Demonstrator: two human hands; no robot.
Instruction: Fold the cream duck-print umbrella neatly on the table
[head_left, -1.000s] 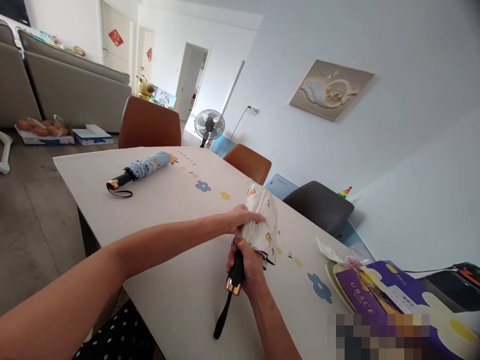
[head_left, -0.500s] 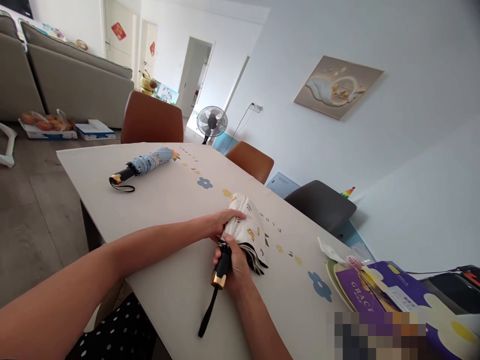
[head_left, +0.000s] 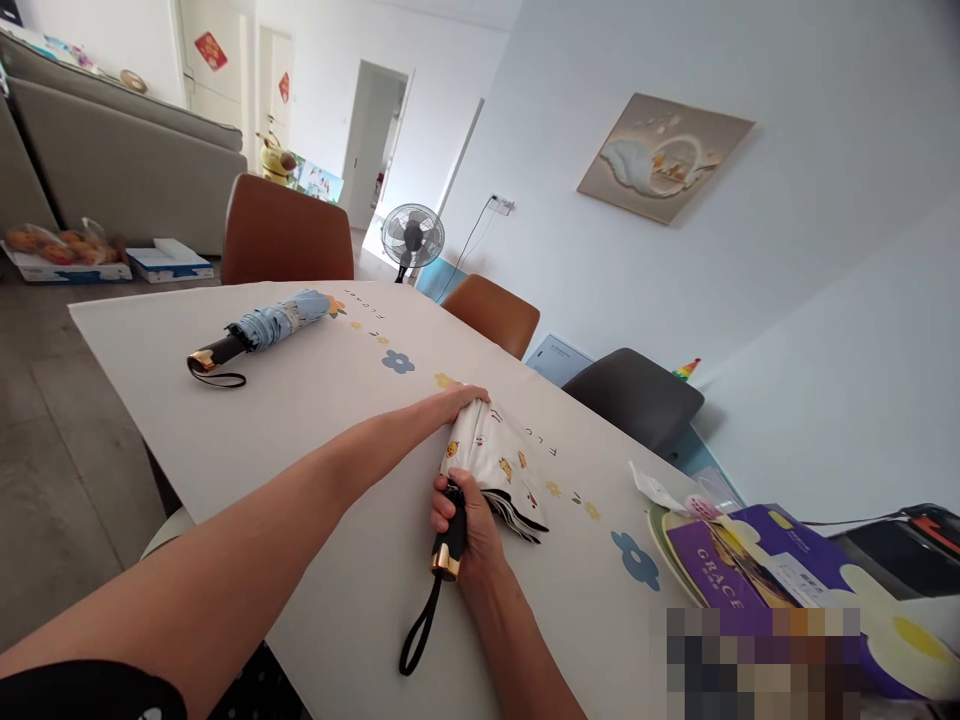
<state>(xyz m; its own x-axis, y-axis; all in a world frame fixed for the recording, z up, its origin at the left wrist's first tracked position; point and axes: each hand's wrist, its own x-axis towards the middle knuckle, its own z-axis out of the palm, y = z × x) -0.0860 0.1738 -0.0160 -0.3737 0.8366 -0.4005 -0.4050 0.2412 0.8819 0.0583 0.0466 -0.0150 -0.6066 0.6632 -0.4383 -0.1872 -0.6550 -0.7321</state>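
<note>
A white folding umbrella point(head_left: 489, 450) with small cartoon prints lies on the table in front of me, its canopy folds loose and fanned to the right. My right hand point(head_left: 466, 515) is wrapped round the top of its black handle, which has a gold end and a hanging wrist strap. At the far end of the canopy, my left hand point(head_left: 465, 397) grips the fabric, with some of its fingers hidden. To the left rests a second folding umbrella point(head_left: 277, 322), light blue and rolled up, with its black and gold handle pointing toward the table's left edge.
The table point(head_left: 337, 400) wears a pale cover with flower prints. A purple box point(head_left: 712, 565), a plastic bag and a dark case crowd its right side. Brown chairs point(head_left: 289, 235) and a grey chair point(head_left: 637, 400) stand around it. A fan point(head_left: 412, 240) stands behind.
My left hand has slid from near the handle up to the canopy's far end. My right hand keeps hold of the handle. The view has shifted slightly right.
</note>
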